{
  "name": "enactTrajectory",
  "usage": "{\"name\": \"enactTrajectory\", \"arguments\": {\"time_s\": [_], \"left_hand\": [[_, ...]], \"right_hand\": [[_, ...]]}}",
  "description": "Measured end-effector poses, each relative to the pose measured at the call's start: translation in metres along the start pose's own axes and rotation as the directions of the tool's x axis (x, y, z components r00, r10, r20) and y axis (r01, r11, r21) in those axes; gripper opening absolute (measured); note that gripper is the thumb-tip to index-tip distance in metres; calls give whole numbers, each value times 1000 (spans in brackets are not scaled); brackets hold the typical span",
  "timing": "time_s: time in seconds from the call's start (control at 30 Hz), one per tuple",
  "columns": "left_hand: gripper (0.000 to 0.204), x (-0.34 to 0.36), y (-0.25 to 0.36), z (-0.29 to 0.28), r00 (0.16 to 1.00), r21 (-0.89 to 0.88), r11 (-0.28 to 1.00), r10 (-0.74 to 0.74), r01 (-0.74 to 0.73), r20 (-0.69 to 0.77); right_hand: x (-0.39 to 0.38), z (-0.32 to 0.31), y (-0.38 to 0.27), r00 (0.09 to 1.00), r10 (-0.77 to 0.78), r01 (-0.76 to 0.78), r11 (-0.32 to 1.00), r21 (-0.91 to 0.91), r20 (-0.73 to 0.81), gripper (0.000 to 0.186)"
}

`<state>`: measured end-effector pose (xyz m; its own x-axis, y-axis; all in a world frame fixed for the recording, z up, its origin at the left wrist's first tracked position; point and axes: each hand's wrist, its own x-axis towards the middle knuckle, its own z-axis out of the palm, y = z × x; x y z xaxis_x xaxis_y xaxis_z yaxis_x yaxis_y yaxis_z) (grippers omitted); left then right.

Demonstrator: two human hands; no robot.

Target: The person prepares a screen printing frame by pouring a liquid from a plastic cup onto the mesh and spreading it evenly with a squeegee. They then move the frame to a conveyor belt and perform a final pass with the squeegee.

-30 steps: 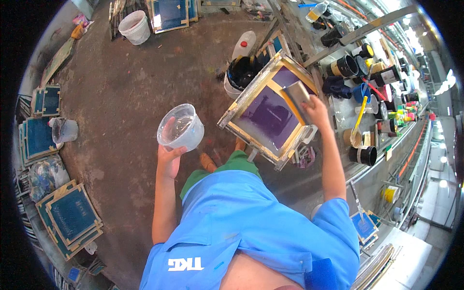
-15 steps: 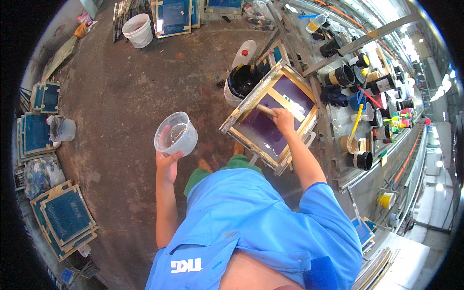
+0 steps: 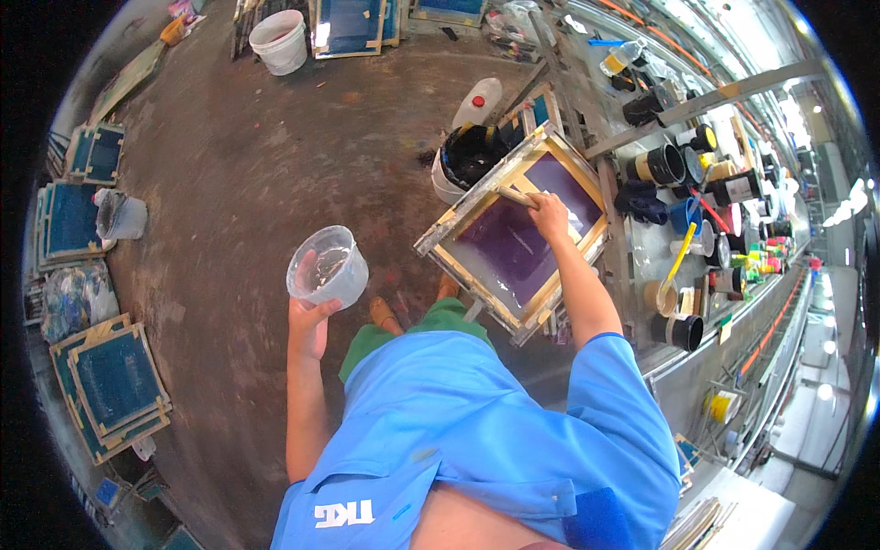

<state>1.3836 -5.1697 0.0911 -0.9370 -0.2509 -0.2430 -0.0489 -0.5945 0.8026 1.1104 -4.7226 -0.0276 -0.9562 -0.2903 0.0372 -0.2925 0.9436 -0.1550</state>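
My left hand (image 3: 314,323) grips a translucent plastic tub (image 3: 353,277) from below, its mouth tilted up; shiny patches show inside. On the right, a screen-printing frame (image 3: 502,316) with purple mesh and taped edges leans against the bench side. My right hand (image 3: 551,218) is over the mesh, closed around a short wooden bar-like tool (image 3: 518,196); its far part is hidden, so I cannot tell its exact kind. Wet-looking shine lies on the lower mesh. Behind the frame stands a white bucket (image 3: 446,186) with a black inside.
A bench on the right carries several ink pots (image 3: 662,165) and a yellow stirring stick (image 3: 679,261). A white jug (image 3: 478,99) with a red cap is on the floor. More blue screen frames (image 3: 115,380) lean at the left, near a grey bucket (image 3: 122,217).
My right hand has moved the wooden tool a little up the mesh and turned it. The tub in my left hand has shifted slightly down and left. The whole view has shifted somewhat.
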Motion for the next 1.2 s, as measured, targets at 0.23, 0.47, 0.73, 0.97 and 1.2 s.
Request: {"name": "enactTrajectory", "arguments": {"time_s": [0.23,0.47,0.73,0.97,1.2], "left_hand": [[98,-7,6,13,998,91,996,0,5,-60],[96,1,-15,13,999,-14,999,-48,48,2],[104,15,-24,30,982,144,988,-73,48,176],[108,37,-76,20,944,282,957,-152,67,292],[98,69,-158,-1,960,607,787,-72,-112,271]], "right_hand": [[14,12,11,998,42,-43,999,-5,-43,31],[-14,26,-27,948,-308,304,951,59,77,29],[-57,20,-60,887,-433,424,902,86,160,32],[-119,-11,-35,979,-39,-11,970,242,202,38],[-104,16,-27,959,251,-283,897,339,135,40]]}}
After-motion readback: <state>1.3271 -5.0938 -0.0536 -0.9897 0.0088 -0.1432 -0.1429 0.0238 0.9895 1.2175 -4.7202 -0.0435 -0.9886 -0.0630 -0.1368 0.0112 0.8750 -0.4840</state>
